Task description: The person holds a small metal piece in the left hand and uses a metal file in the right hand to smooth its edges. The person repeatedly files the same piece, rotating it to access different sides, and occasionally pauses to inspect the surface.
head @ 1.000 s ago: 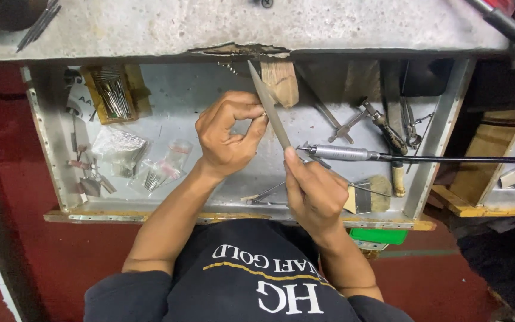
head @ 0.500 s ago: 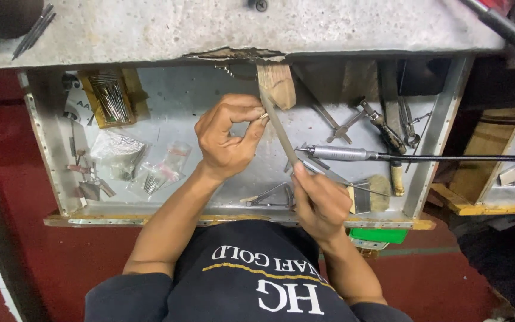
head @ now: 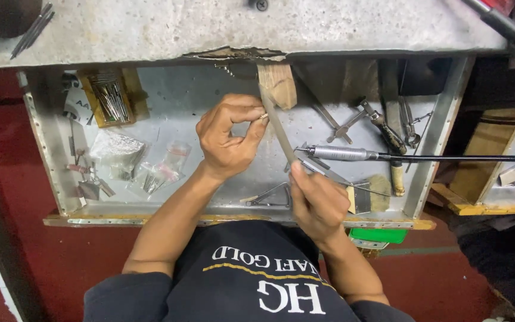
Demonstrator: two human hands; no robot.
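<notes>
I see file (head: pixel 278 132) pushed slightly forward | right hand (head: pixel 317 203) clamps it | left hand (head: pixel 227 136) pinches ring (head: pixel 264 116) on wooden peg (head: pixel 278 83)

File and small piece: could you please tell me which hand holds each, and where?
The right hand grips the file by its near end; the left hand pinches a small piece between fingertips.

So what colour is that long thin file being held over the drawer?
Dull grey metal. The file, held in the right hand, shows best in the head view.
</notes>
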